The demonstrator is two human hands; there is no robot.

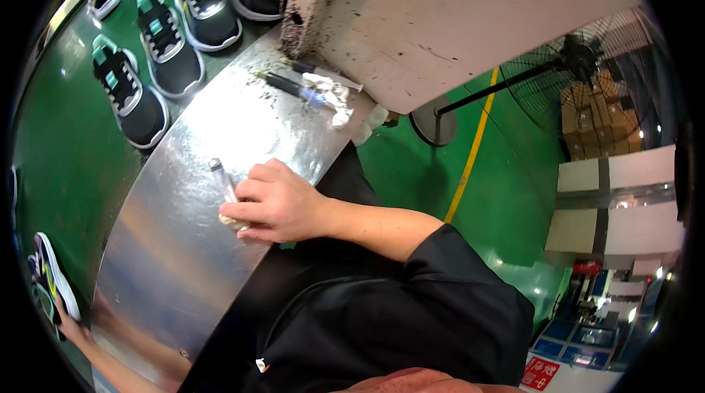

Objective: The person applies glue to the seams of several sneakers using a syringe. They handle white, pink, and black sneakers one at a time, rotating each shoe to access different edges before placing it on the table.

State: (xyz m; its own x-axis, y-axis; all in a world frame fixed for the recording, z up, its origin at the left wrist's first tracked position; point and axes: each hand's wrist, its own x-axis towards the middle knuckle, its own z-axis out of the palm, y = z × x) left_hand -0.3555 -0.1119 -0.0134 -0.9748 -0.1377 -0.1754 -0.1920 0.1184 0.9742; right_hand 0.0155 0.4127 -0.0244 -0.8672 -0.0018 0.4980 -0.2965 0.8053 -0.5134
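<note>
My right hand [283, 206] is over the metal tabletop, fingers closed around a clear tube [223, 181] with a grey end. A crumpled pale wad [233, 222] shows under the same fingers; whether it is joined to the tube I cannot tell. At the far lower left, my left hand [71, 325] grips a sneaker [57, 275] with a white sole and a dark upper with yellow marks. The sneaker is held tilted beside the table's left edge. Part of it and most of the left fingers are hidden near the picture's rim.
The shiny metal tabletop [183, 246] carries dark pen-like tools [285, 84] and crumpled white material [339, 103]. Dark grey sneakers [170, 51] with mint linings stand on the green surface [66, 165] to the left. A stained panel [440, 18] rises behind; a standing fan [580, 59] is at right.
</note>
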